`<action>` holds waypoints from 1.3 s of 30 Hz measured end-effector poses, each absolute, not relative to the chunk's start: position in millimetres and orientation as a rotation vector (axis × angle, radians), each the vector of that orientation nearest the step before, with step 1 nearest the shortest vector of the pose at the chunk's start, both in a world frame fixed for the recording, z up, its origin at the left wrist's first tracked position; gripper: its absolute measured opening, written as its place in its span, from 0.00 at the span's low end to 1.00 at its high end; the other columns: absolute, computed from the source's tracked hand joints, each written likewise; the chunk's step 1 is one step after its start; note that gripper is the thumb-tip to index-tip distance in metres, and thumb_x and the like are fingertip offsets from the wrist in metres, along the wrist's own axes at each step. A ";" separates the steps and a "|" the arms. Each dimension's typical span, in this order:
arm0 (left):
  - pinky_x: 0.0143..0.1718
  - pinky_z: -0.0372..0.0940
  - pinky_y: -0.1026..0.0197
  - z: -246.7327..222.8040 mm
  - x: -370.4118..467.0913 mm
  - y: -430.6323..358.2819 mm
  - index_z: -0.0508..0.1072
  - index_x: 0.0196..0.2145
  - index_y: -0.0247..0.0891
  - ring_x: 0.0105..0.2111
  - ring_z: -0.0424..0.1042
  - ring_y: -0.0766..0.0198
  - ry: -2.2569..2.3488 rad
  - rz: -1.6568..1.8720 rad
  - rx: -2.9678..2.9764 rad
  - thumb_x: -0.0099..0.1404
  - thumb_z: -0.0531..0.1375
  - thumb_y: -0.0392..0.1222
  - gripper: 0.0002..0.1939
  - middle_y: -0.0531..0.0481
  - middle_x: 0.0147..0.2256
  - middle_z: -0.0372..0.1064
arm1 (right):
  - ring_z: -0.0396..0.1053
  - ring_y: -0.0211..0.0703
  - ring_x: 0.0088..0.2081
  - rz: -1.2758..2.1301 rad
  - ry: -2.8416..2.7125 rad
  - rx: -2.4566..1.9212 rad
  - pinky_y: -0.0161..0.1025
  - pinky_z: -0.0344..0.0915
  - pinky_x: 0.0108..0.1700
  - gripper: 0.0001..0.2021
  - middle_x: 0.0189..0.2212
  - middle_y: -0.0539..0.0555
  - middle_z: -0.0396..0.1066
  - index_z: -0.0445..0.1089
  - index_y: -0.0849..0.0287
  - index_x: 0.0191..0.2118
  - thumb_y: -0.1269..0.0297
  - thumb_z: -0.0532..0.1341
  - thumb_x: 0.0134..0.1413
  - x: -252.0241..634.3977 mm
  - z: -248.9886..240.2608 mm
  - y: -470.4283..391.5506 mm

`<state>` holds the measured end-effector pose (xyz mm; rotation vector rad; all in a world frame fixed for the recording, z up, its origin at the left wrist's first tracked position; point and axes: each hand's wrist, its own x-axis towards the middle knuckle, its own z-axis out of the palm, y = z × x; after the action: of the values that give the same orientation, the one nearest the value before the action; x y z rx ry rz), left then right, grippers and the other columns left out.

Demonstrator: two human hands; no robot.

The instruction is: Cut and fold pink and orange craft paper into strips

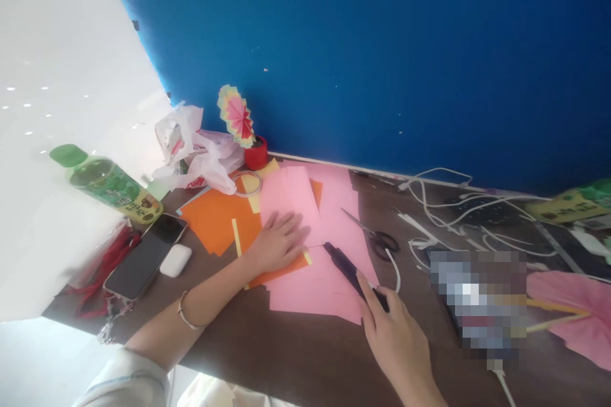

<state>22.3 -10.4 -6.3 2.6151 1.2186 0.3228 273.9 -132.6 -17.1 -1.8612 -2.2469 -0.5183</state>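
Observation:
My left hand (280, 243) lies flat with fingers stretched over a folded pink sheet (289, 191), pressing it on the paper pile. Beneath are larger pink sheets (305, 296) and orange sheets (210, 219), with a pale yellow strip (237, 238) poking out. In my right hand (396, 334) is a black utility knife (344, 266), its front end pointing up and left at the lower edge of the folded sheet. A thin line, perhaps its blade, shows at that end. Dark-handled scissors (379, 241) rest right of the knife, their blades over the pink paper.
To the left are a green-capped bottle (112, 184), a phone (146, 256) and a white earbud case (175, 261). Behind stand a plastic bag (191, 146), a roll of tape (248, 183) and a paper fan (237, 116) by a red holder (256, 154). White cables (439, 222) and a blurred-out device (477, 299) lie right.

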 end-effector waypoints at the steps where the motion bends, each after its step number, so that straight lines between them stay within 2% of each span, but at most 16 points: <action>1: 0.62 0.38 0.44 -5.8 22.2 -10.4 0.55 0.59 0.45 0.63 0.42 0.54 1.215 0.320 2.619 0.69 0.39 0.52 0.25 0.47 0.63 0.46 | 0.67 0.41 0.28 -0.531 -2.238 -1.883 0.34 0.57 0.22 0.18 0.34 0.55 0.68 0.65 0.52 0.54 0.66 0.50 0.59 272.6 -18.1 -133.8; 6: 0.62 0.39 0.43 -5.8 21.8 -10.2 0.54 0.60 0.46 0.63 0.42 0.55 1.213 0.318 2.623 0.69 0.38 0.52 0.25 0.48 0.63 0.46 | 0.63 0.34 0.21 -0.549 -2.154 -2.021 0.33 0.50 0.18 0.19 0.35 0.52 0.69 0.66 0.46 0.53 0.65 0.53 0.57 263.2 -17.7 -140.6; 15: 0.62 0.39 0.45 -6.1 21.2 -8.8 0.55 0.59 0.46 0.63 0.42 0.56 1.216 0.341 2.618 0.68 0.40 0.53 0.25 0.49 0.63 0.46 | 0.58 0.30 0.17 -0.526 -2.095 -2.104 0.33 0.47 0.18 0.18 0.34 0.50 0.70 0.68 0.44 0.51 0.63 0.56 0.55 253.9 -12.4 -144.1; 20: 0.62 0.39 0.44 -4.5 21.0 -9.2 0.56 0.59 0.45 0.63 0.43 0.55 1.209 0.344 2.604 0.68 0.40 0.52 0.24 0.48 0.63 0.46 | 0.51 0.29 0.14 -0.590 -1.941 -2.195 0.33 0.42 0.16 0.18 0.33 0.52 0.70 0.69 0.49 0.51 0.61 0.57 0.54 268.8 -13.9 -144.0; 23: 0.62 0.39 0.44 -3.4 20.9 -9.6 0.56 0.59 0.45 0.63 0.44 0.55 1.203 0.352 2.601 0.68 0.41 0.52 0.24 0.47 0.62 0.47 | 0.54 0.30 0.15 -0.592 -1.954 -2.080 0.33 0.46 0.16 0.18 0.33 0.53 0.71 0.69 0.50 0.51 0.63 0.57 0.54 277.6 -16.0 -146.6; 28: 0.62 0.39 0.44 -3.6 21.4 -10.0 0.57 0.58 0.45 0.62 0.45 0.54 1.213 0.371 2.608 0.68 0.42 0.52 0.24 0.47 0.62 0.49 | 0.64 0.31 0.22 -0.549 -2.101 -1.715 0.30 0.56 0.24 0.19 0.32 0.51 0.71 0.68 0.46 0.51 0.67 0.57 0.53 277.7 -18.7 -147.7; 35: 0.61 0.40 0.41 -4.5 24.9 -11.3 0.65 0.53 0.43 0.60 0.50 0.50 1.231 0.427 2.606 0.65 0.47 0.55 0.23 0.45 0.58 0.56 | 0.65 0.32 0.24 -0.458 -2.132 -1.570 0.30 0.60 0.29 0.15 0.32 0.51 0.71 0.72 0.50 0.46 0.68 0.59 0.52 277.0 -18.2 -146.7; 39: 0.59 0.42 0.39 -1.7 25.8 -11.4 0.68 0.49 0.41 0.59 0.52 0.48 1.222 0.452 2.609 0.67 0.46 0.49 0.20 0.43 0.56 0.59 | 0.67 0.32 0.25 -0.399 -2.116 -1.492 0.31 0.62 0.32 0.18 0.32 0.51 0.71 0.70 0.49 0.49 0.70 0.59 0.51 279.2 -18.2 -148.6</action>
<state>25.8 -11.4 -1.7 2.6093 1.2224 0.4518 279.2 -148.6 -18.2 -1.4925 -2.1163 -0.3995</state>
